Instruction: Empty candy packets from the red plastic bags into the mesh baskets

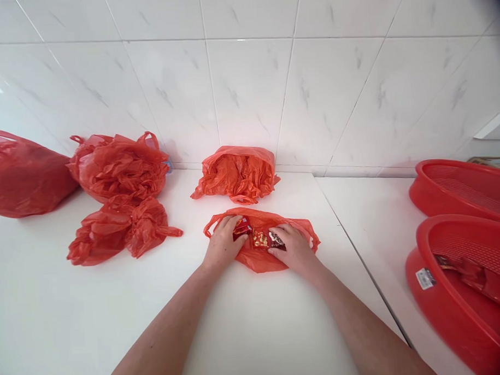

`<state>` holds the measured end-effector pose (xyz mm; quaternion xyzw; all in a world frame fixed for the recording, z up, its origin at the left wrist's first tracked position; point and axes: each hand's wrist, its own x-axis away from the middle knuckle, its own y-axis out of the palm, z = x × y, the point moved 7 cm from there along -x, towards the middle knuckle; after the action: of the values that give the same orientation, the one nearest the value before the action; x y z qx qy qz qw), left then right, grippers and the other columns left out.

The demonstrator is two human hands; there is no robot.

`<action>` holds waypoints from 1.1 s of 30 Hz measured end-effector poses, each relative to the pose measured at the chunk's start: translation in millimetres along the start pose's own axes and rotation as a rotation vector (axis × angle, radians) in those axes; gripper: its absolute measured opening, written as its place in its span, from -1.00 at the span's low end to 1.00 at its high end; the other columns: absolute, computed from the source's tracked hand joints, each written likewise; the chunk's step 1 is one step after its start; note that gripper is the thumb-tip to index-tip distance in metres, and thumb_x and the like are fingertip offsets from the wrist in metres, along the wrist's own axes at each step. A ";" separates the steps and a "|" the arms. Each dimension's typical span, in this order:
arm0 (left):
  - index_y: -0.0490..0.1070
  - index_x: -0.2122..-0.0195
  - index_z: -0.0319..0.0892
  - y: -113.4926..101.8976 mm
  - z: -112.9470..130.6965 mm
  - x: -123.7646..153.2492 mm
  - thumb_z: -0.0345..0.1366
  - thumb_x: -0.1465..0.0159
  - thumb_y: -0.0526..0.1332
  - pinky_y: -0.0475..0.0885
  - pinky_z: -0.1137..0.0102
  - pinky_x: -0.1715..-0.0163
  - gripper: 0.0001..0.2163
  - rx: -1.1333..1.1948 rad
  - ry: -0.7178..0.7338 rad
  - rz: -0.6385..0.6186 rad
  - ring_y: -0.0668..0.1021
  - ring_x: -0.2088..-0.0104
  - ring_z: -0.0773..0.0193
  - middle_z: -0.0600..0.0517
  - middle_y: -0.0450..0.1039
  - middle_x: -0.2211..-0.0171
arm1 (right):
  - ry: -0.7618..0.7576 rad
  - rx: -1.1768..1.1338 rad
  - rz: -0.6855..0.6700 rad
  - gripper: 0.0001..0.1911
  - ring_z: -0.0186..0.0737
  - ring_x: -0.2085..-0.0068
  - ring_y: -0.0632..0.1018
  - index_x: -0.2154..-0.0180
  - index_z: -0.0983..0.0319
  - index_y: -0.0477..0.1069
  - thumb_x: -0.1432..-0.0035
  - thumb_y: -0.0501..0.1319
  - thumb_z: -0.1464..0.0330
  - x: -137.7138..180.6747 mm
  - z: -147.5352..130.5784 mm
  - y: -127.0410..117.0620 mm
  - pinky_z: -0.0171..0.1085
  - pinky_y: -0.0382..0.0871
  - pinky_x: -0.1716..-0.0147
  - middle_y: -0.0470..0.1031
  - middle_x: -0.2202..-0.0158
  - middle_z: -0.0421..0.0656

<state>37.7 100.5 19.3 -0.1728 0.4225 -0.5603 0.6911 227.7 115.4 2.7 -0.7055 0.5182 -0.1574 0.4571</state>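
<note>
An open red plastic bag (263, 263) lies in front of me on the white table, with several small shiny packets inside it. My left hand (224, 242) is closed on a red packet (244, 227) at the left side of the bag's mouth. On the right, my right hand (293, 248) has its thumb and fingers around a dark red packet (277, 240) with white print. Between the two hands a red packet with gold print (260, 239) shows. My fingers partly cover the outer packets.
Behind the bag sits another bag stuffed with red plastic (239, 174). To the left are a crumpled bag pile (120, 167), knotted red bags (120, 230) and a full red bag (24, 176). Two red baskets (434, 290) stand at right, the nearer holding packets. A tiled wall (246, 89) rises behind.
</note>
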 end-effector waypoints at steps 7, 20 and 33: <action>0.25 -0.07 -0.01 0.0 -3.1 1.3 -0.32 -0.16 0.18 0.36 0.19 -0.02 -0.58 0.013 -0.019 0.000 0.40 -0.04 0.12 0.00 0.32 -0.04 | 0.051 0.011 0.007 -0.48 -0.09 -0.08 0.35 -0.06 0.11 0.26 -0.02 0.25 0.32 -0.3 6.7 4.5 -0.05 0.24 -0.05 0.35 -0.03 -0.13; 0.17 -0.13 -0.02 2.6 -10.0 3.9 -0.30 -0.14 0.20 0.32 0.09 -0.03 -0.49 -0.064 -0.081 -0.002 0.35 -0.09 -0.01 -0.05 0.32 -0.07 | 0.100 -0.019 0.028 -0.59 -0.09 -0.01 0.40 0.07 0.12 0.32 0.02 0.27 0.34 0.8 5.4 0.5 -0.05 0.24 -0.02 0.40 0.04 -0.14; 0.24 -0.07 -0.03 0.6 -6.1 -8.6 -0.34 -0.14 0.20 0.34 0.12 -0.01 -0.57 -0.039 -0.027 0.090 0.37 -0.04 0.04 -0.03 0.36 0.00 | 0.149 -0.058 0.189 -0.66 -0.12 0.06 0.44 0.10 0.10 0.30 -0.03 0.20 0.38 -2.5 12.8 -9.7 -0.09 0.29 0.06 0.44 0.09 -0.18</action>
<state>33.2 110.0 18.7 -0.1748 0.4315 -0.5181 0.7176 241.3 124.2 4.3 -0.6528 0.6192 -0.1505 0.4097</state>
